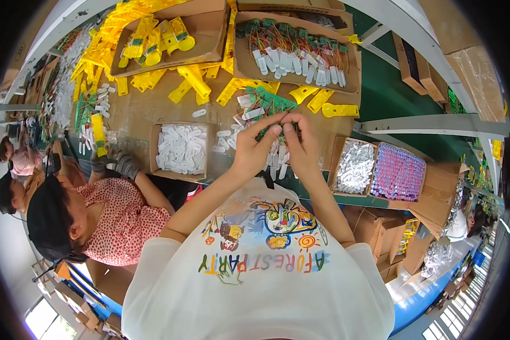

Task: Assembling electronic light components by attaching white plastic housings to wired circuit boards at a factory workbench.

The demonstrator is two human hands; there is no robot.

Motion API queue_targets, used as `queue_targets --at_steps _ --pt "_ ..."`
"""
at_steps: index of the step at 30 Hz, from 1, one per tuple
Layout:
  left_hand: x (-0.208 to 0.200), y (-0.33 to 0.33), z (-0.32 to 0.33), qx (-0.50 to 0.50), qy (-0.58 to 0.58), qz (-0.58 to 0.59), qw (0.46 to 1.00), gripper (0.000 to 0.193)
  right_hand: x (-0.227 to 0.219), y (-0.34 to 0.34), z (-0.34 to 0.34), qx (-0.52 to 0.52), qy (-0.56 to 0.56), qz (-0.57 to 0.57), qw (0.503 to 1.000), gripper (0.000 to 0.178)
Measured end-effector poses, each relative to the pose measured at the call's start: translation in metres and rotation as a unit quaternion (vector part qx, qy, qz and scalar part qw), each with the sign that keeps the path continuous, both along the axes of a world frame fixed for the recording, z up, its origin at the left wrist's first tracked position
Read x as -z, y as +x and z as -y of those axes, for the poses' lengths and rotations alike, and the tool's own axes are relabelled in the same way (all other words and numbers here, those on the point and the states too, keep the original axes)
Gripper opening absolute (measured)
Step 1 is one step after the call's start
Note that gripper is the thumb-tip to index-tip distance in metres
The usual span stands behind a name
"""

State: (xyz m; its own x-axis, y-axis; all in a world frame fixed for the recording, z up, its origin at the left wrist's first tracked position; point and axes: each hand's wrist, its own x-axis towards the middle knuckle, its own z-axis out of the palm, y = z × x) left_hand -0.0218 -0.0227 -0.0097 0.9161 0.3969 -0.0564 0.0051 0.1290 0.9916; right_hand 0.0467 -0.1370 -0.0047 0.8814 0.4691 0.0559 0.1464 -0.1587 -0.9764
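Note:
My left hand [255, 146] and my right hand [301, 146] meet over the table, thumbs and fingertips pinched close together. Between them shows a bit of green, but the fingers cover most of it and I cannot make out what it is. Just beyond my fingertips lies a cluster of green circuit boards [271, 101]. White plastic pieces [277, 160] lie below and between my hands. More loose white pieces [225, 140] lie beside my left hand.
Cardboard boxes hold white pieces [181, 148], wired green boards [300, 54], yellow casings [158, 42], small white parts [354, 167] and purple-pink cylinders [398, 173]. Yellow casings [195, 82] are strewn across the far side. A co-worker in gloves [127, 164] sits at left. A metal bar [425, 123] crosses at right.

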Motion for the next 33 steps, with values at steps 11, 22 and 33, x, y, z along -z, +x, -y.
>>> queue_targets --at_steps 11,22,33 --pt "0.000 0.091 0.041 -0.167 0.108 0.169 0.965 0.016 -0.032 0.037 0.002 0.175 -0.120 0.285 0.935 0.013" --pt "0.105 0.301 -0.168 0.258 -0.170 0.398 0.864 0.070 0.023 0.318 -0.034 0.084 -0.074 0.389 0.914 0.036" --pt "0.109 -0.046 -0.035 -0.001 0.165 -0.196 0.967 0.030 0.110 0.039 0.053 -0.199 -0.298 0.195 0.913 0.020"
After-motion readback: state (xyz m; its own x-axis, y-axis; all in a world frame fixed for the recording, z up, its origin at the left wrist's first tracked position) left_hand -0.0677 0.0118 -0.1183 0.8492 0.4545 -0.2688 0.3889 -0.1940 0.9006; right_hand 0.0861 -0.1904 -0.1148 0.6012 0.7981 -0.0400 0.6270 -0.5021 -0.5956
